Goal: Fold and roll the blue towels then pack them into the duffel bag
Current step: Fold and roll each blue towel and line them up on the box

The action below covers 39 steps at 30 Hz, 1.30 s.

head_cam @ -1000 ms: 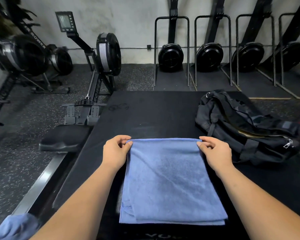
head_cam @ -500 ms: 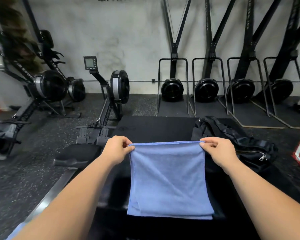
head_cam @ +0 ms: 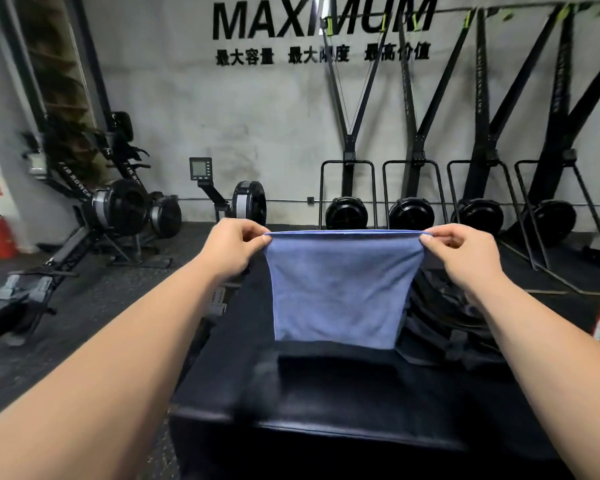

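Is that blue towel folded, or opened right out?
Folded. The blue towel hangs doubled from the left hand and right hand, each pinching a top corner; a second layer peeks out along its right edge.

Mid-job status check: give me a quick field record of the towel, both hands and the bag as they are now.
towel: blue towel hangs flat in the air, top edge stretched taut, not rolled
left hand: left hand pinches the top left corner
right hand: right hand pinches the top right corner
bag: duffel bag lies on the black platform, right of and behind the towel, partly hidden
packed: no, towel is outside the bag
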Tool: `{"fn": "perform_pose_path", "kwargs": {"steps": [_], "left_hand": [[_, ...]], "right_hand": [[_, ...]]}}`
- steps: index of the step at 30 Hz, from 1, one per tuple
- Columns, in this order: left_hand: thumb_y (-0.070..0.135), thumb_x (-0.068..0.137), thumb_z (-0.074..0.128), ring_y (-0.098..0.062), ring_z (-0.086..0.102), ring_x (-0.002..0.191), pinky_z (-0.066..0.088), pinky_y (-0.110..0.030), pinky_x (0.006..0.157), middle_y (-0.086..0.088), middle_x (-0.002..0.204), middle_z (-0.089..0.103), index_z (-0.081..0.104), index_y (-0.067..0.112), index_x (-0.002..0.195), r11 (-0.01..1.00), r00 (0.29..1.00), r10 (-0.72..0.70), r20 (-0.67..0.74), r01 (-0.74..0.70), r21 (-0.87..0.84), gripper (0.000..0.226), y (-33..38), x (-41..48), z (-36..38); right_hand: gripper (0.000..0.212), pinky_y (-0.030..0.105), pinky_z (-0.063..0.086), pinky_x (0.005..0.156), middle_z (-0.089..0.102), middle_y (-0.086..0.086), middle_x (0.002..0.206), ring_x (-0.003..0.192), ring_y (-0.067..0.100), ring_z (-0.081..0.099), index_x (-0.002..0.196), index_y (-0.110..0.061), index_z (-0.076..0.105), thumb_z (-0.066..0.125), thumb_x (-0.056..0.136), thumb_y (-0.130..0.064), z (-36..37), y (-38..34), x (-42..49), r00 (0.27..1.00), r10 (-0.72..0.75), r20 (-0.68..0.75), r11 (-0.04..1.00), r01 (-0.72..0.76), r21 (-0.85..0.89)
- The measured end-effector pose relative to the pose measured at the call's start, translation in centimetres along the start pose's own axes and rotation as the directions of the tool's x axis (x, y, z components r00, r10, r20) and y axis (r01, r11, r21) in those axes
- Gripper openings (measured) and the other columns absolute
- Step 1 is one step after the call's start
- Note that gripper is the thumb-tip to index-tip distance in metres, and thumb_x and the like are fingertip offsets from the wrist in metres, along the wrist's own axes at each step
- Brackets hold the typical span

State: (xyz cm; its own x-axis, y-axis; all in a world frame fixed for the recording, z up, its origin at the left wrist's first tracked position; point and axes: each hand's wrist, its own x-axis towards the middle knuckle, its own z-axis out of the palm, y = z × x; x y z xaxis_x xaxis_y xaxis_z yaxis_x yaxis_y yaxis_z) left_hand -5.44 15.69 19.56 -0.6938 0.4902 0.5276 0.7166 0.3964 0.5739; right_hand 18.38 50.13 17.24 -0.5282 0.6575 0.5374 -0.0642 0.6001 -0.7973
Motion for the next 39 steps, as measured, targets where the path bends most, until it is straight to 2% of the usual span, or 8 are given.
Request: {"fn": "perform_pose_path", "kwargs": {"steps": [5,19,27,29,32,36,38,39], "left_hand": [[0.028,0.090,0.082,0.000,0.070,0.075,0.052,-0.021,0.074,0.014,0.079,0.076,0.079,0.029,0.087,0.999,0.989,0.022,-0.146,-0.026,-0.025,0.004,1.4,0.0,-1.8],[0.026,0.095,0.077,0.010,0.066,0.084,0.052,-0.018,0.081,0.021,0.083,0.071,0.081,0.027,0.097,0.997,0.984,0.054,-0.171,-0.045,0.056,0.004,2.1,-0.5,-2.7],[0.028,0.088,0.085,-0.008,0.068,0.070,0.057,-0.027,0.073,0.005,0.079,0.077,0.082,0.026,0.088,0.984,0.998,-0.049,-0.045,0.040,-0.175,0.004,0.9,-1.4,-2.4],[0.028,0.089,0.085,-0.002,0.056,0.054,0.048,-0.020,0.057,0.005,0.074,0.074,0.083,0.021,0.092,0.951,0.993,-0.109,0.040,0.115,-0.286,0.008,1.0,-2.0,-2.8],[0.027,0.089,0.084,-0.009,0.052,0.064,0.042,-0.025,0.062,0.005,0.074,0.069,0.083,0.017,0.095,0.859,0.960,-0.176,0.220,0.259,-0.442,0.012,0.9,-2.5,-4.1],[0.028,0.077,0.088,-0.012,0.053,0.067,0.047,-0.021,0.063,0.003,0.076,0.063,0.073,0.016,0.092,0.633,0.900,-0.034,0.434,0.356,-0.688,0.024,1.3,-3.0,-6.0],[0.025,0.087,0.073,-0.007,0.056,0.064,0.051,-0.020,0.065,0.007,0.074,0.064,0.075,0.019,0.084,0.595,0.882,0.065,0.467,0.341,-0.728,0.007,2.2,-3.5,-6.6],[0.021,0.094,0.063,-0.005,0.055,0.061,0.051,-0.020,0.066,0.010,0.070,0.063,0.077,0.020,0.079,0.597,0.884,0.083,0.460,0.326,-0.733,0.021,1.9,-3.3,-6.4]], "right_hand": [[0.004,0.027,0.049,0.075,0.077,-0.005,0.080,0.071,0.003,0.064,0.087,-0.028,0.078,0.082,0.089,-0.027,-0.2,-2.4,0.8,0.998,-0.051,-0.030,0.999,0.050,-0.012],[0.006,0.028,0.050,0.071,0.078,-0.004,0.079,0.068,0.010,0.066,0.086,-0.026,0.080,0.086,0.085,-0.029,0.1,-3.3,0.5,1.000,0.018,-0.014,1.000,-0.018,-0.019],[0.009,0.033,0.051,0.072,0.077,0.000,0.078,0.071,0.014,0.063,0.087,-0.026,0.080,0.086,0.085,-0.031,-1.0,-2.7,-0.7,0.995,0.073,0.069,0.997,-0.071,-0.031],[0.010,0.030,0.044,0.062,0.073,-0.001,0.074,0.065,0.018,0.055,0.090,-0.022,0.080,0.086,0.086,-0.028,-1.5,-2.9,-1.0,0.986,0.102,0.133,0.995,-0.104,0.011],[0.010,0.020,0.024,0.045,0.055,-0.001,0.072,0.056,0.012,0.035,0.097,-0.014,0.077,0.081,0.090,-0.020,-2.3,-3.5,-1.2,0.942,0.150,0.301,0.956,-0.217,0.200],[0.006,0.020,0.011,0.043,0.042,-0.006,0.069,0.049,0.003,0.029,0.090,-0.017,0.066,0.065,0.095,-0.014,-3.2,-4.4,-1.2,0.857,0.116,0.502,0.802,-0.379,0.462],[0.010,0.021,0.009,0.044,0.041,-0.007,0.067,0.046,0.002,0.028,0.085,-0.019,0.057,0.059,0.094,-0.016,-3.3,-4.9,-1.3,0.832,0.089,0.548,0.766,-0.409,0.497],[0.011,0.021,0.009,0.044,0.041,-0.008,0.066,0.044,0.002,0.028,0.084,-0.020,0.054,0.057,0.094,-0.017,-3.2,-5.3,-1.5,0.830,0.091,0.551,0.756,-0.418,0.504]]}}
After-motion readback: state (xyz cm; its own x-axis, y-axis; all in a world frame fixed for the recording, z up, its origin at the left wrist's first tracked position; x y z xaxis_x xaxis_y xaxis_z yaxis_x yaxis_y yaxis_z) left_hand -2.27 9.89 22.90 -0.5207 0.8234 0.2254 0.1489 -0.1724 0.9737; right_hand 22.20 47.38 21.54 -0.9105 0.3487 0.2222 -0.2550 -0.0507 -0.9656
